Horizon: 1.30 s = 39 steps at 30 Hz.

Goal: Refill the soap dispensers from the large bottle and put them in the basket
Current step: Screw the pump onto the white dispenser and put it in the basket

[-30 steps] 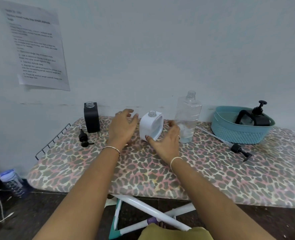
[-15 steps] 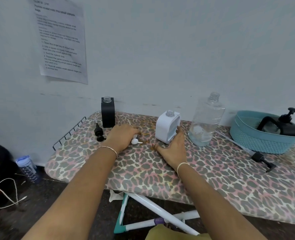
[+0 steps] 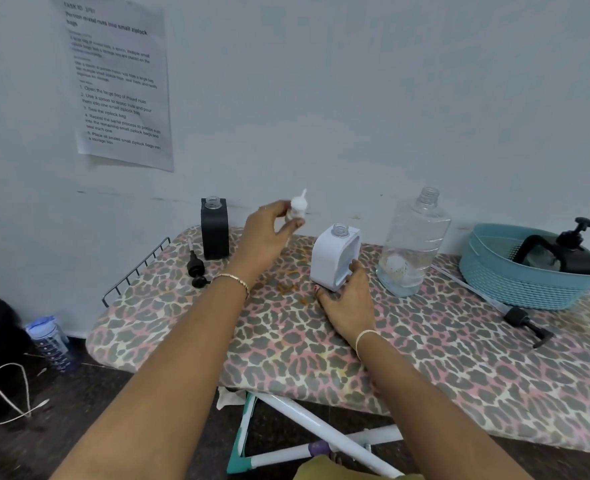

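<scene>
Head cam: white dispenser, neck uncapped, stood well back from board's near edge; R hand gripped its base, L hand pinched white pump aloft.

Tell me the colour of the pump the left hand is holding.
White; the pump shows best in the head view, pinched by the left hand.

The left hand pinches a white pump in the air above the table. The right hand grips the base of the open white dispenser. The clear bottle stands uncapped just right of it, with a little liquid at the bottom. A black dispenser stands open by the wall, its black pump lying beside it. The basket holds a capped dispenser. A long pump lies in front of the basket.
</scene>
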{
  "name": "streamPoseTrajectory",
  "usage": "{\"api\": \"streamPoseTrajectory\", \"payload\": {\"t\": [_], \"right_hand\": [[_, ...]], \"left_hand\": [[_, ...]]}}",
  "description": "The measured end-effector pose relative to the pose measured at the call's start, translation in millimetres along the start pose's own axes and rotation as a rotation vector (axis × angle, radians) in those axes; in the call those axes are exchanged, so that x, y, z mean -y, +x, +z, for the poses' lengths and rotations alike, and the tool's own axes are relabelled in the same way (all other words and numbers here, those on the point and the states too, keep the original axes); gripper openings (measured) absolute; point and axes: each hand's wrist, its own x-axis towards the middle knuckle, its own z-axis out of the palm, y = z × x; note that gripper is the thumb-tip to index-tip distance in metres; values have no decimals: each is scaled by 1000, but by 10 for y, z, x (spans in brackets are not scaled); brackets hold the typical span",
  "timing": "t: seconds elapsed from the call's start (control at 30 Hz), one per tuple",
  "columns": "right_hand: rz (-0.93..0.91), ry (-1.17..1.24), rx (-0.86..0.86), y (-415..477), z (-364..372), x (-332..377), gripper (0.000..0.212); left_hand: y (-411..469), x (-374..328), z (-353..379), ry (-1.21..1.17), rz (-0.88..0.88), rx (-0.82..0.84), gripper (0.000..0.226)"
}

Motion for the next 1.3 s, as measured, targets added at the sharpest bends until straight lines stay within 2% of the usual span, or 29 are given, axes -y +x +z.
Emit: {"api": "streamPoseTrajectory", "payload": {"t": [0.13,0.3,0.53,0.8,1.2,1.3], "right_hand": [[14,3,6,-5,-5,21,72],[22,13,3,-13,-13,19,62],[19,11,19,-21,-50,23,61],[9,30,15,-26,-49,18,61],[14,37,1,-28,-48,27,60],[12,41,7,-38,-60,31,60]], "left_hand": [[270,-335,28,-256,-7,-118,35],[492,-529,97,-402,2,-130,18],[543,-571,329,-317,-5,-102,30],[521,-504,522,-253,-28,-78,33],[614,-587,518,-302,1,-252,23],[577,-596,570,-206,24,-214,28]]}}
